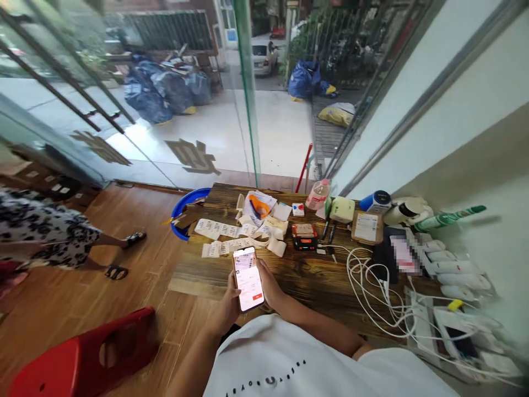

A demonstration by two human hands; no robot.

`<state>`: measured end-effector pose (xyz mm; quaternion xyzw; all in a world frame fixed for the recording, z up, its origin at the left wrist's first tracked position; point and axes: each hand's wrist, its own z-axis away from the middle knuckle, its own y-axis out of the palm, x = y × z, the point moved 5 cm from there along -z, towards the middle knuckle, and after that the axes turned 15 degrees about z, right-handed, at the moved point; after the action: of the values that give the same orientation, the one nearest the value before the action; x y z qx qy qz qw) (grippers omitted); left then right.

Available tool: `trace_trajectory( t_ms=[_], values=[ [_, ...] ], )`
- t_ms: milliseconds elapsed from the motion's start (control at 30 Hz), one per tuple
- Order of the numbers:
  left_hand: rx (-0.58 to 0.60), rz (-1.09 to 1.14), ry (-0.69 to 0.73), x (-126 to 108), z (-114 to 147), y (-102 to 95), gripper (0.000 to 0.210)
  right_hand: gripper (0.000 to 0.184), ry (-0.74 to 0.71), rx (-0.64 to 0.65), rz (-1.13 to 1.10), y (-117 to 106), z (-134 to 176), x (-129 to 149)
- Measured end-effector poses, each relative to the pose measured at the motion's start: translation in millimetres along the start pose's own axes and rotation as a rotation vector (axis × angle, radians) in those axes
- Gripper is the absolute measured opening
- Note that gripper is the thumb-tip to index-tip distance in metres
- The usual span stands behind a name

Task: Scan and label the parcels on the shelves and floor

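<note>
A smartphone (248, 281) is grasped by both hands at the near side of the wooden bench (300, 281), its lit screen turned upward. Its left edge is gripped by the left hand (228, 303), the thumb laid at the edge of the screen; its right edge is supported by the right hand (271, 288), whose fingers are partly hidden behind it.

Just beyond the hands, printed label strips (217, 227) are spread across the bench, and behind these an orange item (259, 206) is set on white paper. Ahead and to the right of the hands, a small black-and-red box (305, 238) is placed beside two dark pens (325, 229), with a pink-capped bottle (318, 196) stood farther back. Well to the right of the hands, white cables (385, 286) are tangled.

Ahead and to the left of the hands, a blue tub (175, 216) is seen against the bench's end. Well to their left, a red stool (119, 342) is shown on the floor (177, 325), and a person in a patterned garment (45, 226) is partly visible beyond it.
</note>
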<state>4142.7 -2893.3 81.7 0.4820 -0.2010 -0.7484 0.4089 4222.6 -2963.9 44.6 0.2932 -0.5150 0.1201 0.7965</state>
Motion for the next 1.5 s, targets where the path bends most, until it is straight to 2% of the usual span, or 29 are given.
trace_trajectory(
  t_ms=[67, 100, 200, 333, 500, 600, 700, 867, 1033, 1200, 1367, 1500],
  values=[
    [0.112, 0.147, -0.019, -26, 36, -5.8, 0.073, 0.034, -0.033, 0.061, 0.002, 42, 10, 15],
    [0.153, 0.184, -0.018, -38, 55, -14.6, 0.074, 0.032, -0.050, 0.105, 0.007, 66, 16, 21],
    [0.189, 0.237, 0.036, -71, 117, -57.0, 0.077, 0.034, -0.088, 0.271, 0.043, 146, 40, 29],
    [0.114, 0.235, 0.229, -114, 212, -123.1, 0.087, 0.039, -0.122, 0.433, 0.138, 260, 77, 12],
    [0.000, 0.165, 0.346, -156, 335, -199.8, 0.110, 0.054, -0.093, 0.708, 0.120, 403, 129, -33],
    [-0.096, 0.169, 0.438, -171, 399, -243.9, 0.110, 0.053, -0.065, 0.801, 0.113, 475, 157, -55],
    [-0.169, 0.206, 0.519, -181, 451, -280.1, 0.111, 0.052, -0.028, 0.887, 0.146, 535, 182, -74],
    [-0.265, 0.297, 0.689, -193, 517, -331.1, 0.111, 0.053, 0.035, 1.075, 0.236, 619, 208, -110],
    [-0.374, 0.391, 0.820, -208, 564, -394.3, 0.115, 0.054, 0.077, 1.231, 0.305, 703, 220, -151],
    [-0.428, 0.428, 0.935, -246, 610, -466.9, 0.119, 0.057, 0.104, 1.361, 0.318, 800, 220, -197],
    [-0.551, 0.498, 0.965, -286, 658, -545.9, 0.118, 0.057, 0.203, 1.450, 0.366, 904, 217, -253],
    [-0.587, 0.586, 1.094, -306, 703, -602.5, 0.117, 0.052, 0.241, 1.583, 0.395, 983, 235, -290]
  ],
)
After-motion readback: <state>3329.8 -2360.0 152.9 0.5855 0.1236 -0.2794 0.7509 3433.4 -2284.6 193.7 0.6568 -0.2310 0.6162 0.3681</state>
